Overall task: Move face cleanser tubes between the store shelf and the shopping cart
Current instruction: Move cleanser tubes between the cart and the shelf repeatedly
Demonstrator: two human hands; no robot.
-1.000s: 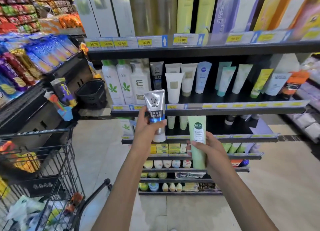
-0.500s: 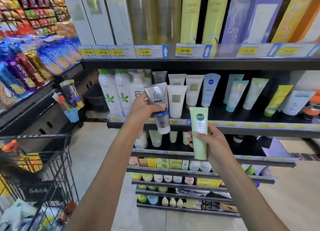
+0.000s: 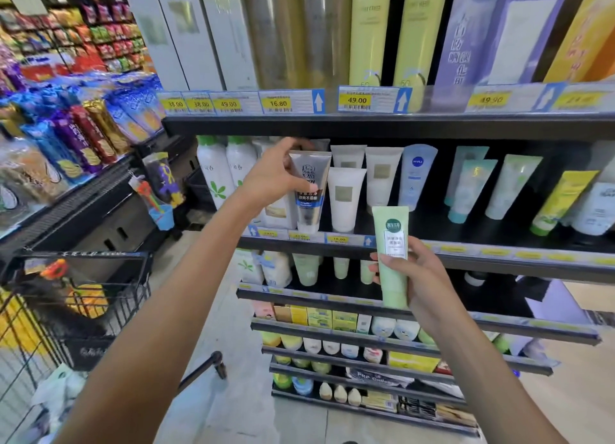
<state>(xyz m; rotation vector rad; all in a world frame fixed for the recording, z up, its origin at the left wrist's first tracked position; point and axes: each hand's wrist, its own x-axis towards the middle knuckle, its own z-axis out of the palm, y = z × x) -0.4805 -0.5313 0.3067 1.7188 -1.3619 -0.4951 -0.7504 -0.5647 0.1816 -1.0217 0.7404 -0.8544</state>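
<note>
My left hand [image 3: 274, 177] grips a silver-grey men's cleanser tube [image 3: 309, 190] with a blue band, cap down, standing at the front of the store shelf [image 3: 466, 247] beside white tubes [image 3: 344, 199]. My right hand [image 3: 421, 277] holds a pale green cleanser tube [image 3: 392, 254] upright, cap down, in front of the shelf edge and lower than the left hand. The black wire shopping cart [image 3: 83, 307] stands at the lower left, away from both hands.
More tubes stand along the same shelf, among them a blue Nivea tube [image 3: 416, 177] and mint tubes [image 3: 469, 190]. Tall bottles and boxes fill the shelf above, behind price tags [image 3: 278, 102]. Snack racks [image 3: 66, 137] line the left aisle. Lower shelves hold small jars.
My left hand carried the silver tube up and forward onto the shelf among the other tubes. My right hand with the green tube rose slightly, and the view moved closer to the shelf.
</note>
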